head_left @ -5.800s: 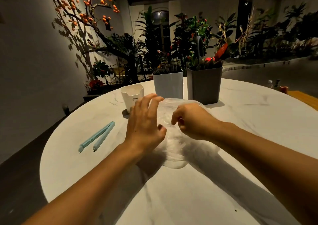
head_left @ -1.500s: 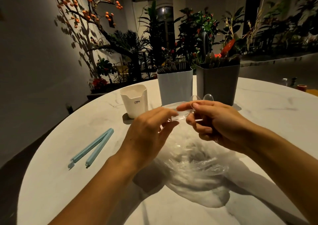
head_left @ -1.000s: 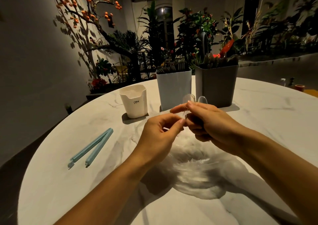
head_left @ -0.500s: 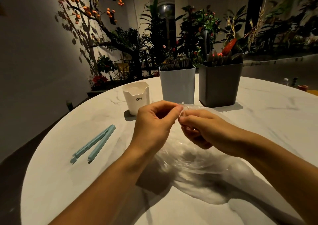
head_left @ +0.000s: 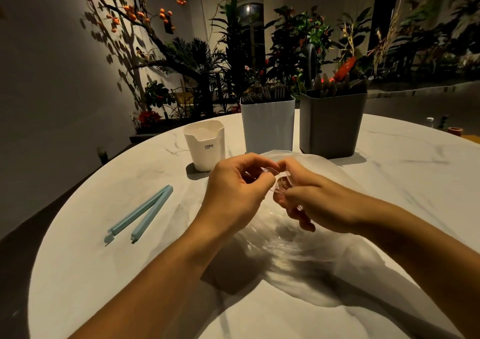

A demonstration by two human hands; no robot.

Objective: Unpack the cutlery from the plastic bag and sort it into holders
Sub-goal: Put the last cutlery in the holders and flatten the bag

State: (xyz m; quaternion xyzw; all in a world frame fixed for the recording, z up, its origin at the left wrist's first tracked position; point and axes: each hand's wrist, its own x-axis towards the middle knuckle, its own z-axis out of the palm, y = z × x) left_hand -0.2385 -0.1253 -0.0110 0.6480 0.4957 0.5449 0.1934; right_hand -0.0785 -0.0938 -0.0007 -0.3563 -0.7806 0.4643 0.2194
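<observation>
Clear plastic spoons (head_left: 277,183) are pinched between both hands above the middle of a round white marble table (head_left: 389,172). The left hand (head_left: 235,192) curls its fingers and thumb narrowly around a spoon's bowl end, and the right hand (head_left: 315,203) pinches the others from the opposite side, its lower fingers curled beneath; the hands meet fingertip to fingertip, probably so one spoon can be peeled off a nested stack. The rounded bowls sit up between the fingertips, facing roughly toward the viewer. The handles seem to run down and to the right inside the right palm, though the clear plastic is too faint to be sure of the long axis. Directly beneath the hands lies the crumpled transparent bag (head_left: 291,242), spread open on the table, likely kept there so anything dropped falls back onto it. At the far side stand three holders in a row, within easy reach for sorting: a small cream cup (head_left: 205,146) on the left, a taller white bin (head_left: 267,125) in the middle with dark cutlery showing at its top, and a grey bin (head_left: 331,128) on the right with more pieces standing in it. A pale blue bag clip (head_left: 140,216) lies open at the near left, well apart from the bag. Dark plants (head_left: 285,45) fill the background.
</observation>
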